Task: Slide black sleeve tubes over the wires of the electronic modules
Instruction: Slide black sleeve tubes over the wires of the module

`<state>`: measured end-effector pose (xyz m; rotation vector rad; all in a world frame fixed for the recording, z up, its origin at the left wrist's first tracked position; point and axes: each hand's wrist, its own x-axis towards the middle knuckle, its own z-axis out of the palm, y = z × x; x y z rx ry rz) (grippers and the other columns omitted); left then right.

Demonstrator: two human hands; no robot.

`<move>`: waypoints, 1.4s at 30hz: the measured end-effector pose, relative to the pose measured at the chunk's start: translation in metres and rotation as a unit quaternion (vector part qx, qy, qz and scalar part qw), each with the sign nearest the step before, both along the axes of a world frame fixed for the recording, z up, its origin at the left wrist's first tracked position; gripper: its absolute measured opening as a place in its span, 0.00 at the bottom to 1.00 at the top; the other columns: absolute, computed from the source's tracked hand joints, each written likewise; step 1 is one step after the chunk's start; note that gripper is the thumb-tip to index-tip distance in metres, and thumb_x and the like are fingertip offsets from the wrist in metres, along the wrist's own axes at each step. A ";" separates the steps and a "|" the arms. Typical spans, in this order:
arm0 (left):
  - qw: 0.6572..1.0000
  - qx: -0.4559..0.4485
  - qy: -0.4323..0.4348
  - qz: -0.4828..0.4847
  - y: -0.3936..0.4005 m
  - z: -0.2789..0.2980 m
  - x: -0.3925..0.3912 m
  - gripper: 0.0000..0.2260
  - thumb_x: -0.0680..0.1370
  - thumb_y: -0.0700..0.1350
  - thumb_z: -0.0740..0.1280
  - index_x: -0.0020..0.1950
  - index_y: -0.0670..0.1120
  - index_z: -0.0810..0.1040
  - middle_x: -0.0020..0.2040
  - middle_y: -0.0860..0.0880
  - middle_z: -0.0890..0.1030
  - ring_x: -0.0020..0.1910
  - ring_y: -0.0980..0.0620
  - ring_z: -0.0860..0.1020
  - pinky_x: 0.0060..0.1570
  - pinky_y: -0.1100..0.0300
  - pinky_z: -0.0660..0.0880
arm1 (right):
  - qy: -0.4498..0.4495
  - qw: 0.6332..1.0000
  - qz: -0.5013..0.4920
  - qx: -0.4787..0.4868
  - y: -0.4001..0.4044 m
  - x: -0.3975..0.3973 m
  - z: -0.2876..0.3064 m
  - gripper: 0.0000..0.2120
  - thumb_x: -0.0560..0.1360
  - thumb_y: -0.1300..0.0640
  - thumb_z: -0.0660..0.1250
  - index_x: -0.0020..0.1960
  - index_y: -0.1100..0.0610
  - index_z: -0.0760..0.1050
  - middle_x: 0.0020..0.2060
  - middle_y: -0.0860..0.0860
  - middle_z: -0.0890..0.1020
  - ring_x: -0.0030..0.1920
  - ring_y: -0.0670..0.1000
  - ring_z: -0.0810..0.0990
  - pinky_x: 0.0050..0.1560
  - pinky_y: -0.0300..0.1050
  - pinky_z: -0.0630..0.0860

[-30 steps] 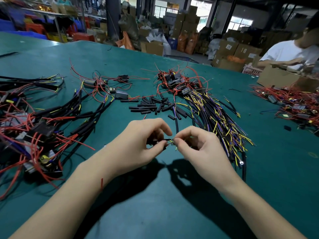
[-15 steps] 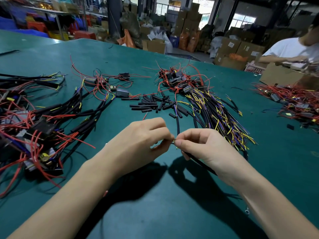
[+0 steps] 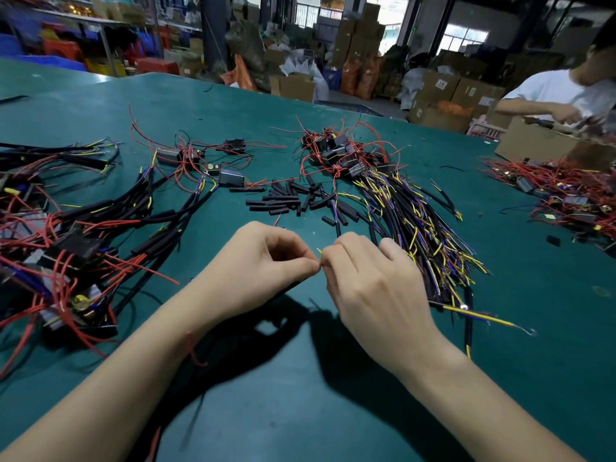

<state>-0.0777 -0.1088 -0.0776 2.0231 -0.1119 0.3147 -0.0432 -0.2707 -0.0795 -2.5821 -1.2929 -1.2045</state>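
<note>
Both hands meet near centre of the green desk (image 3: pixel 333 411). Left hand (image 3: pixel 263 271) and right hand (image 3: pixel 373 281) each pinch the same thin yellow-tipped wire (image 3: pixel 319 251), fingertips touching; whether a tube is on it, can't tell. Loose black sleeve tubes (image 3: pixel 286 198) lie just beyond the hands. Sleeved wire bundle (image 3: pixel 416 221) far right of them, modules (image 3: pixel 340 155) at its far end. More wired modules (image 3: pixel 66 248) on the left.
</note>
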 end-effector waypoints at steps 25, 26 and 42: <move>0.980 0.078 -0.186 -0.002 -0.005 0.006 -0.008 0.02 0.72 0.36 0.72 0.40 0.42 0.82 0.34 0.50 0.79 0.32 0.53 0.75 0.35 0.53 0.73 | 0.594 0.717 0.188 0.313 -0.015 0.013 0.015 0.03 0.76 0.63 0.67 0.43 0.59 0.78 0.34 0.48 0.81 0.33 0.42 0.74 0.36 0.34 0.72; 0.978 0.089 -0.191 -0.004 -0.005 0.007 -0.008 0.02 0.72 0.36 0.72 0.40 0.42 0.82 0.34 0.49 0.79 0.33 0.52 0.75 0.35 0.54 0.73 | 0.598 0.714 0.193 0.309 -0.015 0.013 0.016 0.04 0.76 0.63 0.66 0.43 0.59 0.77 0.34 0.48 0.81 0.33 0.42 0.74 0.36 0.34 0.72; 1.000 0.016 -0.002 -0.011 -0.003 0.006 -0.008 0.05 0.74 0.40 0.70 0.37 0.45 0.82 0.30 0.52 0.79 0.30 0.60 0.71 0.34 0.66 0.69 | -0.029 0.994 0.106 -0.014 -0.011 0.008 0.011 0.06 0.74 0.64 0.65 0.39 0.58 0.76 0.33 0.53 0.77 0.33 0.57 0.73 0.32 0.50 0.67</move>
